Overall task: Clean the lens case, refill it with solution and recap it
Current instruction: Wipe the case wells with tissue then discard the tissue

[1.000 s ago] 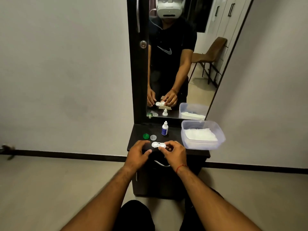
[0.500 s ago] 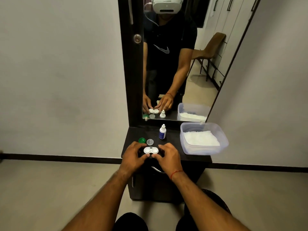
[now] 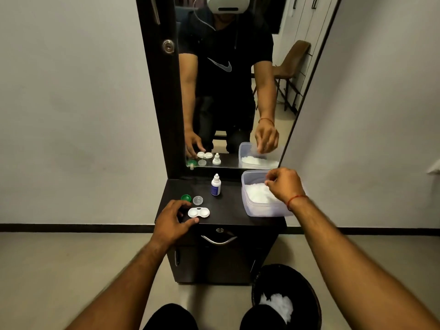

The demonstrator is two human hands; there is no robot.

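The white lens case [image 3: 198, 212] lies uncapped on the dark cabinet top [image 3: 228, 210], both wells facing up. Its green cap [image 3: 186, 198] and clear cap [image 3: 197, 200] sit just behind it. My left hand [image 3: 175, 221] rests at the case's left end with fingers spread, the thumb tip touching the case's front edge. A small white solution bottle [image 3: 216, 185] with a blue label stands upright further back. My right hand [image 3: 284, 184] hovers over the clear plastic tub [image 3: 252, 208], fingertips pinched on the white cotton [image 3: 258, 195] inside.
A tall mirror [image 3: 228, 91] rises behind the cabinet and reflects the hands and objects. Below the top is a drawer with a metal handle [image 3: 219, 240]. A black bin [image 3: 285, 294] holding a white wad stands on the floor at the lower right.
My right hand left the lens case and moved right to the tub. The left hand stayed by the case, which now lies on the cabinet top. The camera came closer.
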